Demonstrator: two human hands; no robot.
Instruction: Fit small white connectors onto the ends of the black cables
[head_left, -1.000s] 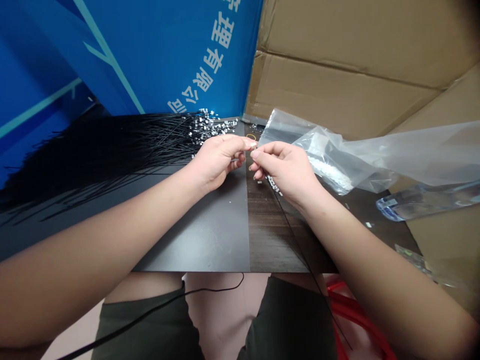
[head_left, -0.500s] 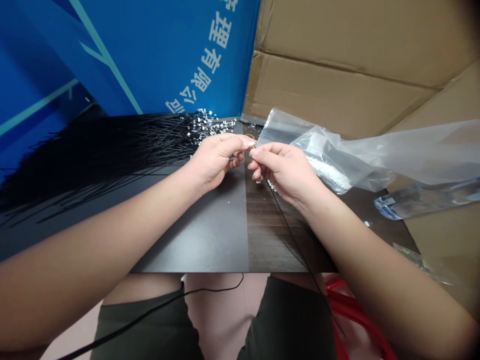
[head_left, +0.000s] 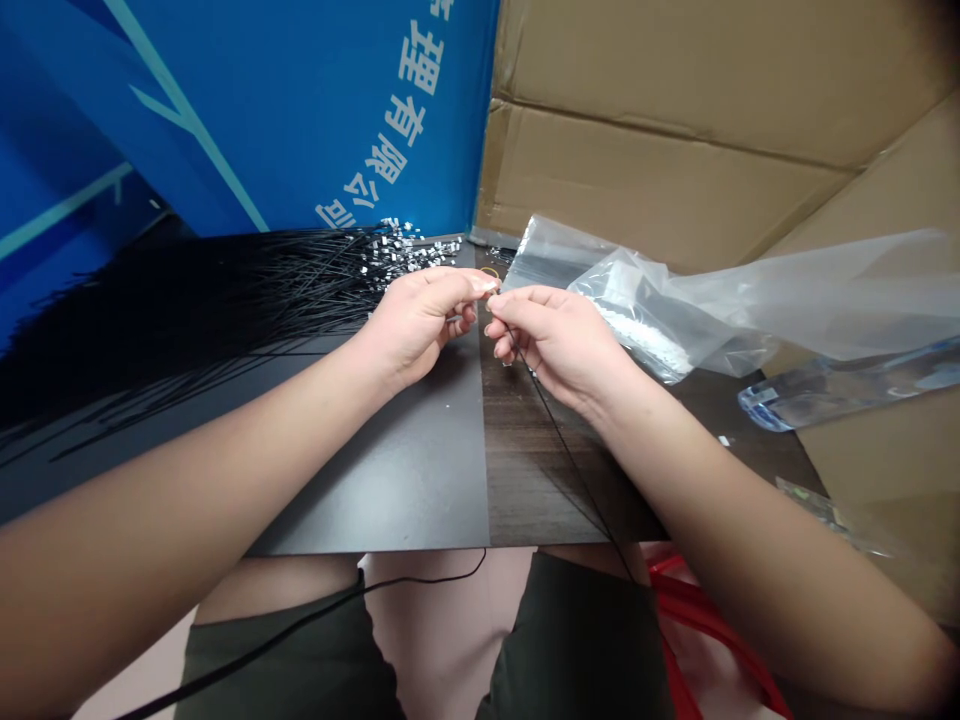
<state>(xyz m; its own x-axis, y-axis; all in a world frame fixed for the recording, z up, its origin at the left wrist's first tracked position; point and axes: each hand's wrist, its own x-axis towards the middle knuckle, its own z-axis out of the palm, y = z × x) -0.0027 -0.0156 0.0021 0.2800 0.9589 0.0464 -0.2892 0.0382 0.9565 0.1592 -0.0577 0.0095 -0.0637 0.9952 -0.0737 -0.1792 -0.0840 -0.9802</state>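
My right hand (head_left: 559, 335) pinches a thin black cable (head_left: 564, 440) close to its upper end; the rest runs down past the table's front edge. Right beside it, my left hand (head_left: 431, 318) is closed in a pinch, its thumb and forefinger meeting the tip of the cable. What sits between those fingertips is too small to make out. A thin yellow loop (head_left: 489, 271) shows just behind the fingertips. To the left lies a big pile of black cables (head_left: 187, 300) with small white connectors (head_left: 405, 245) on their ends.
A clear plastic bag (head_left: 637, 320) of small white pieces lies right of my hands. Beyond it are a blue-edged clear bag (head_left: 772, 405) and cardboard (head_left: 660, 180). A blue printed panel (head_left: 315, 110) stands behind. Another black cord (head_left: 300, 625) hangs across my lap.
The whole view has shifted slightly, so things appear a little further left. Both hands keep their pinch at the cable's end, with the fingertips slightly closer together.
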